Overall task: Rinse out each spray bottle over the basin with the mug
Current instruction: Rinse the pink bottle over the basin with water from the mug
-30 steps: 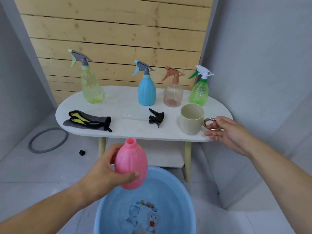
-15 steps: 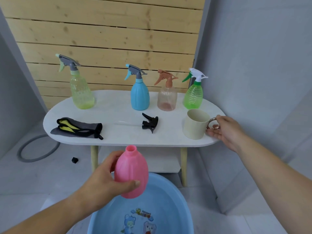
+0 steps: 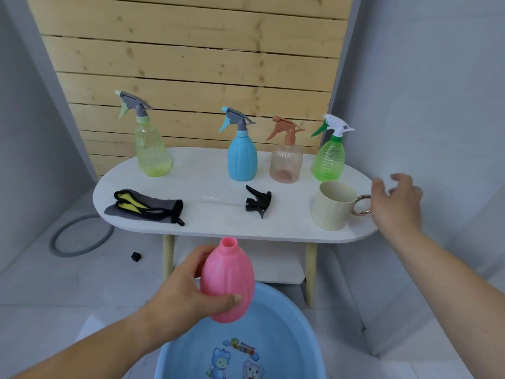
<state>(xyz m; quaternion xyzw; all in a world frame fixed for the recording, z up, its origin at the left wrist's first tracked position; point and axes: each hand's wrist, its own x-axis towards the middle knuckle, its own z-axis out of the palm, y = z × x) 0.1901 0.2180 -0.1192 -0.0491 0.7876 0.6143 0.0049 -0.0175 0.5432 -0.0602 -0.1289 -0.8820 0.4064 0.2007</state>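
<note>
Our left grip [image 3: 185,294] wraps the uncapped pink bottle [image 3: 228,283], held upright over the basin [image 3: 311,335]. Our right grip [image 3: 396,203] hovers spread and empty just beside the handle of the mug [image 3: 332,206] on the table [image 3: 213,225]. We judge it must next take that handle and pour.

Bottom edge crops the basin [image 3: 289,324]; right hand [image 3: 396,206] is blurred.

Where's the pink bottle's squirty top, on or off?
Off. The pink bottle, gripped by the left hand, shows a bare open neck. A black spray head lies on the table.
</note>
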